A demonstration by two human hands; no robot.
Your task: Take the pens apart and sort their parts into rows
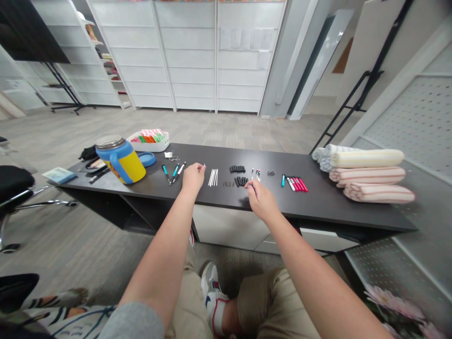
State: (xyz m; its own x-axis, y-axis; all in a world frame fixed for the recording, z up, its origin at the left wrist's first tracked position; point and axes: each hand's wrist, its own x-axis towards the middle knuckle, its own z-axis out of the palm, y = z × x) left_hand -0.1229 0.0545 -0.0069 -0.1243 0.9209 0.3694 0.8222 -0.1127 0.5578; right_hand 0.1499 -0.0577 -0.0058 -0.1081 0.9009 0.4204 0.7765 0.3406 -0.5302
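Observation:
My left hand (193, 177) hovers over the dark table (328, 202) with its fingers pinched on a small thin part that I cannot name. Just right of it lie several white rods (213, 177). My right hand (259, 197) is closed near the table's front edge, its fingertips touching a small piece beside the black grip sleeves (240, 181). More black sleeves (237, 168) lie behind them. Small tips and springs (257, 173) sit a little farther right. Two teal pens and a black one (173, 172) lie left of my left hand.
A blue and yellow jug (120, 160) stands at the left, with a white tray of coloured parts (150, 140) behind it. Teal, white and red pen barrels (294, 183) lie to the right. Rolled towels (367, 174) fill the right end. An office chair (14, 188) stands far left.

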